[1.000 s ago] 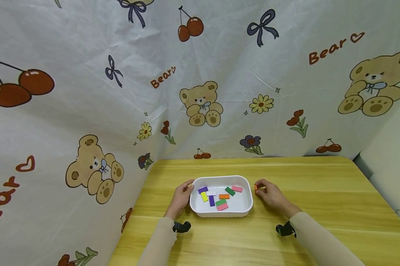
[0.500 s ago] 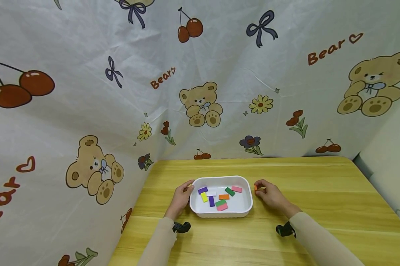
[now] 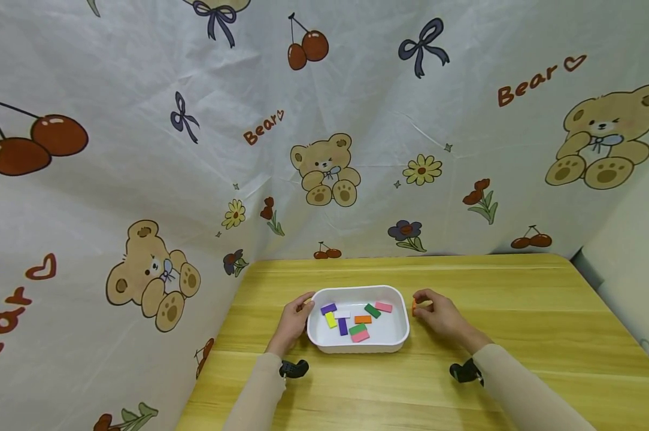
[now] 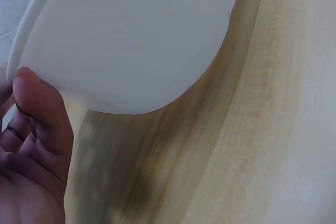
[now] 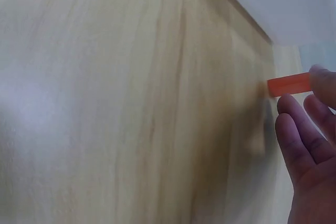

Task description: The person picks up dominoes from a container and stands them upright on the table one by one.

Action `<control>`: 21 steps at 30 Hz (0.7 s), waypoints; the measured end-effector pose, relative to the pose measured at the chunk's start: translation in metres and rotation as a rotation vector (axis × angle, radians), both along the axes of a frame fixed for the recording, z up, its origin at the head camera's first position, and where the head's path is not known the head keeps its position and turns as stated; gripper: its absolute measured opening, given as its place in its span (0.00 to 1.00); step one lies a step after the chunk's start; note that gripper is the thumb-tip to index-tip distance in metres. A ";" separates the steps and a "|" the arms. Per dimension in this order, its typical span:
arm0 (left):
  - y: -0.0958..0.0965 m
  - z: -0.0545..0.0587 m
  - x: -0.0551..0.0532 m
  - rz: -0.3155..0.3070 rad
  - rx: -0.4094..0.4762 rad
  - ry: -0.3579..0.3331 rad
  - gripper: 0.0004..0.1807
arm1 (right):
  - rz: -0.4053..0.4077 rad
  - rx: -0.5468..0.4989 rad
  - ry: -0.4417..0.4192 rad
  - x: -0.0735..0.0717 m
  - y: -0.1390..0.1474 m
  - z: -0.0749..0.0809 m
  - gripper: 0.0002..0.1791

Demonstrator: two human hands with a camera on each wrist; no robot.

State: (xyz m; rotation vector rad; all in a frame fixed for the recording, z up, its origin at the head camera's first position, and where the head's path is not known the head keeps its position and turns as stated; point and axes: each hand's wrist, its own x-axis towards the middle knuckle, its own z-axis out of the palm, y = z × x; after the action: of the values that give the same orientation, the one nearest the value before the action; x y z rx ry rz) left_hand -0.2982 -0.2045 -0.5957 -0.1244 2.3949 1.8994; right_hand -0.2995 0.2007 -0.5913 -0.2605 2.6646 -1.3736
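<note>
grip of the right hand (image 3: 440, 316): thumb and fingers pinching one orange block (image 5: 287, 85), held just beyond the right end of the white tray (image 3: 391, 328), a narrow gap between; whether the block touches the table (image 3: 518, 311) cannot be told. grip of the left hand (image 3: 292, 320): grasping the tray's rim at its left end. tray: one, oblong, rounded corners, set on the table, which shows wood grain. contents, nine small flat blocks: far purple block (image 3: 328, 309), left corner; yellow block (image 3: 331, 320), just on its near side, slanted; white block (image 3: 343, 315), right of the yellow; near purple block (image 3: 343, 327), pointing toward the person; second orange block (image 3: 363, 319), mid-tray, crosswise; far green block (image 3: 372, 310), slanted; far pink block (image 3: 384, 307), toward the far right corner; near green block (image 3: 358, 328), lying against the near pink block (image 3: 360, 336) by the front wall. worn: beige sleeves (image 3: 257, 392), black devices (image 3: 294, 369) at both wrists. behind: pale cloth (image 3: 351, 102) printed with bears, cherries, bows and flowers.
</note>
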 end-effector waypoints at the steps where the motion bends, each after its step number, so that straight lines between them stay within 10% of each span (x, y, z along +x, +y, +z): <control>1: 0.000 0.000 0.000 -0.001 0.000 0.002 0.23 | -0.003 -0.006 -0.002 0.001 0.001 0.002 0.20; 21: 0.001 0.004 0.002 0.005 -0.039 0.016 0.22 | -0.025 0.003 0.210 0.004 -0.001 0.026 0.17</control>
State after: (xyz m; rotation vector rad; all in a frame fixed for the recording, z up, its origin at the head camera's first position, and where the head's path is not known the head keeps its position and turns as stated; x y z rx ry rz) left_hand -0.2959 -0.2031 -0.5916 -0.1186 2.4454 1.8637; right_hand -0.2955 0.2002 -0.5654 -0.3933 2.8465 -1.4223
